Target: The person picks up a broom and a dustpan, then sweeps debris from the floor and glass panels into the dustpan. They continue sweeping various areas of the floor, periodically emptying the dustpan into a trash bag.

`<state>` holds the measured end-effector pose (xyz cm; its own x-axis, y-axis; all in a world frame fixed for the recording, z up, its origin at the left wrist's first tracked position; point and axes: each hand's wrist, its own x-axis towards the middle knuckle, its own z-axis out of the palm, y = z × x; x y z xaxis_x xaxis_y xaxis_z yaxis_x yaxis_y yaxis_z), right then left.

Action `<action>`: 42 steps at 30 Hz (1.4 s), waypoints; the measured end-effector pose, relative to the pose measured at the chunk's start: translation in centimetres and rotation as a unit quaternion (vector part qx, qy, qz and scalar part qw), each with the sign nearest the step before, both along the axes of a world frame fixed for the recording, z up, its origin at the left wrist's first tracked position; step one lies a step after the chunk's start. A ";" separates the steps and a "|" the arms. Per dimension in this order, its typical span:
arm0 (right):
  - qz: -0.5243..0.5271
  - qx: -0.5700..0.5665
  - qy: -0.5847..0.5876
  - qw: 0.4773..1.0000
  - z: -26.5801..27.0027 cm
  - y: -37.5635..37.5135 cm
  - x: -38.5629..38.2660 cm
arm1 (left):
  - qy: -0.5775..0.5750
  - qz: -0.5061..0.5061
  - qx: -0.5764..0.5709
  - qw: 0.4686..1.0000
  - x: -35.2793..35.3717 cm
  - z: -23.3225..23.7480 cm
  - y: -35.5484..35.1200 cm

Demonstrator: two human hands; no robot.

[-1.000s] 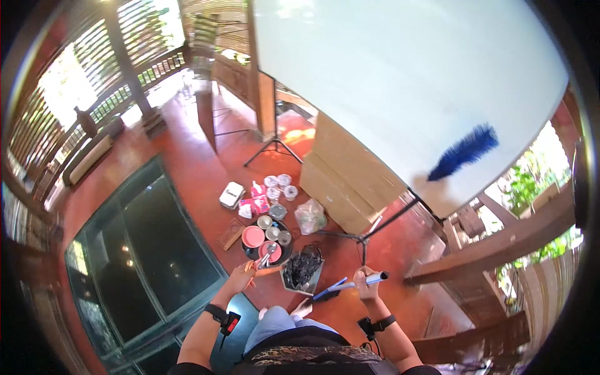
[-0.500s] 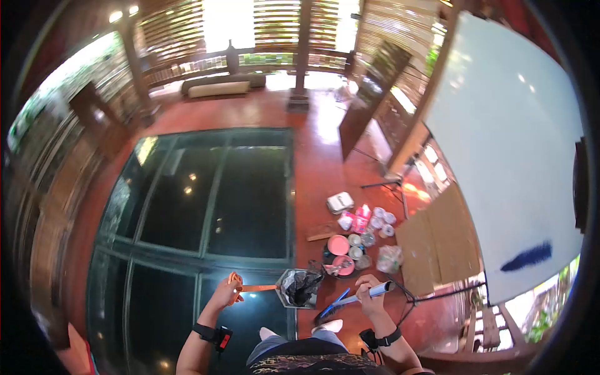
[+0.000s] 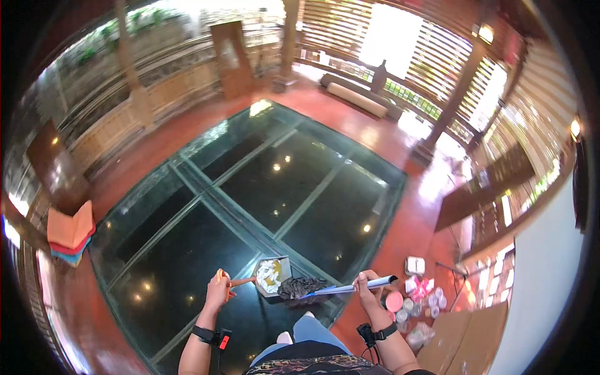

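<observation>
My left hand [image 3: 218, 292] is closed around the orange handle [image 3: 242, 282] of a dustpan. The hexagonal grey pan [image 3: 285, 266] holds crumpled white pieces [image 3: 269, 275] over a yellowish patch. In my right hand [image 3: 365, 285] is the blue-and-white handle [image 3: 340, 289] of a broom, its near end sticking out past my fingers. A shaggy dark mass [image 3: 303, 288], apparently the broom's head, overlaps the pan's right edge. Whether it touches the pan or the floor is hard to tell. Beneath both lies a glass floor panel [image 3: 206, 262].
At right on the red floor stand pink tubs [image 3: 394, 301], several jars [image 3: 434, 305], a white box [image 3: 414, 265] and cardboard [image 3: 456, 337]. A large white board [image 3: 550, 269] rises beyond. Folded coloured cloths [image 3: 70, 231] lie at left; a wooden post [image 3: 459, 87] stands at the back.
My view has turned left, and both tools are now over the glass. The dark mass has shifted right off the pan, exposing the white pieces. Both hands keep their holds.
</observation>
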<state>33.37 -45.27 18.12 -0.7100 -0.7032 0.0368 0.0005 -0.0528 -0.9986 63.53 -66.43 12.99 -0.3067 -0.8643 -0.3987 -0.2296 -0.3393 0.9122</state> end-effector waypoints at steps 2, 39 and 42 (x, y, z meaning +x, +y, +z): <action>0.027 -0.066 0.047 0.996 -1.5 -4.6 -0.9 | 0.006 0.059 -0.001 0.998 1.8 -0.2 -2.1; 0.164 -0.190 0.080 0.965 0.0 -92.5 10.6 | 0.058 0.509 -0.046 0.857 22.3 -2.3 -60.2; 0.156 -0.201 0.064 0.965 -0.6 -98.3 12.1 | 0.058 0.520 -0.038 0.852 24.2 -2.8 -65.6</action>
